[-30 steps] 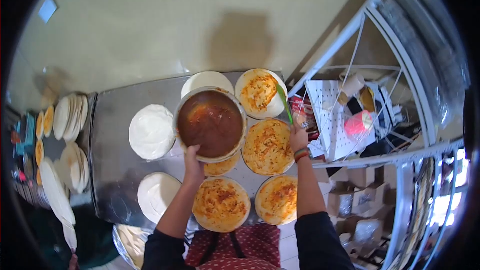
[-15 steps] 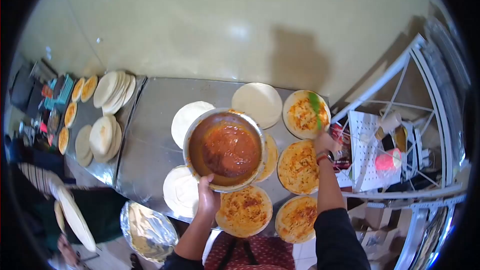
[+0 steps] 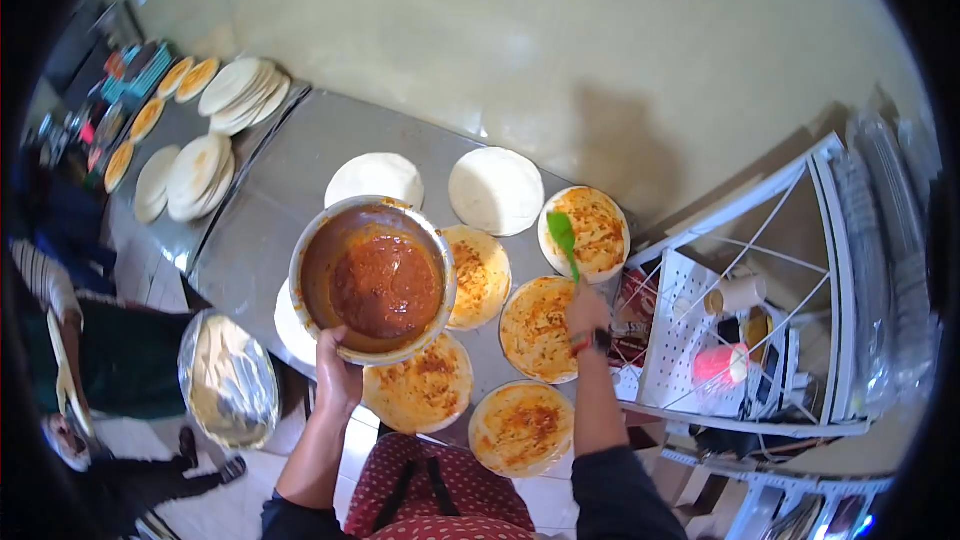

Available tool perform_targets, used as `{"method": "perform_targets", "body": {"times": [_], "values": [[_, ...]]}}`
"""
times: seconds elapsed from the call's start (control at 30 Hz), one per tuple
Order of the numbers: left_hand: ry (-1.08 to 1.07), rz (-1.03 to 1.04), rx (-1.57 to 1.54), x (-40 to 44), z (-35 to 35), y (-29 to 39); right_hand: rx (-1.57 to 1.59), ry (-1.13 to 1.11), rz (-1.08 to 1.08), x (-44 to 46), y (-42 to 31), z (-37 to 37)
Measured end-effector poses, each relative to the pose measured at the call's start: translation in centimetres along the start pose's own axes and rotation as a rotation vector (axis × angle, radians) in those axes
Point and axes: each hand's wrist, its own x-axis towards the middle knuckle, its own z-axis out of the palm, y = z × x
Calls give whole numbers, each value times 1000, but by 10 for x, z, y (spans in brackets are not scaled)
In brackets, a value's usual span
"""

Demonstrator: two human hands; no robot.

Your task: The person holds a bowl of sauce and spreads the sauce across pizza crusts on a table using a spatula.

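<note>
My left hand grips the near rim of a metal bowl holding thick red sauce. In my right hand is a green spatula, its head over the left part of a sauce-covered flatbread at the back right. Nearer to me lie more sauced flatbreads, one partly under my right hand and another at the front edge. Two more sauced ones, a middle flatbread and a front flatbread, are partly hidden by the bowl. Plain flatbreads lie behind.
A metal table runs along the wall. Stacked flatbreads stand at its far left. To the right is a white wire rack with assorted items. A person in a striped sleeve holds flatbreads at left, near a foil-lined tray.
The view has turned, shifting the table. Sauce now covers more of the back-right flatbread, and the green spatula has swung to its left side. The bowl stays in my left hand.
</note>
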Motion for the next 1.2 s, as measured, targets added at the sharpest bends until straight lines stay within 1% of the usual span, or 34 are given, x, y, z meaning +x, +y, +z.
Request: {"method": "perform_targets", "body": {"times": [0.03,0.1,0.13,0.2,0.23,0.27,0.3,0.33,0.4,0.47,0.53,0.6,0.63,0.7,0.77,0.83,0.87,0.93,1.0,1.07,1.1,1.13,1.17,1.2], "values": [[19,4,-9,-2,-4,-3,5,35,-75,-18,7,6],[37,32,-11,-6,-13,-10,-8,-36,35,-50,21,-10],[20,46,-21,-6,-14,-14,9,-30,25,-49,24,-16],[-8,48,8,-6,-16,-21,80,171,31,-55,31,-23],[-8,46,-14,-5,-13,-26,68,98,102,-46,13,-37],[-4,39,-41,-5,-10,-29,70,129,34,-32,10,-28],[-52,40,-68,-3,-12,-35,68,165,-41,-16,9,-18],[-29,44,-54,-5,-7,-36,74,172,-24,-3,8,-21],[-41,11,-35,-3,-2,-35,49,57,113,19,7,-25],[-66,0,43,3,9,-29,82,89,212,38,35,-15],[-88,-3,58,18,9,-29,101,106,325,25,59,-4],[-138,-15,92,31,12,-27,101,53,349,3,69,-12],[-166,-19,89,35,17,-25,70,125,383,-18,58,-20],[-214,-27,71,45,32,-16,-32,135,438,-48,56,8],[-175,-93,59,52,40,-8,-286,126,507,-78,37,46],[-201,-116,68,59,43,2,111,-59,489,-100,-3,-2],[-227,-128,84,65,44,3,100,-54,484,-102,-16,-9],[-183,-112,98,72,48,6,305,50,293,-101,-33,-5],[-249,-100,117,86,42,6,316,34,289,-79,-22,17],[-229,-109,119,93,36,6,318,229,421,-57,-12,30],[-214,-103,106,94,36,8,346,142,505,-52,-20,17],[-205,-96,97,95,38,12,355,142,524,-58,-28,24],[-231,-108,75,97,36,15,372,115,424,-64,-36,36],[-239,-108,77,98,36,19,385,89,319,-63,-48,33]]}}
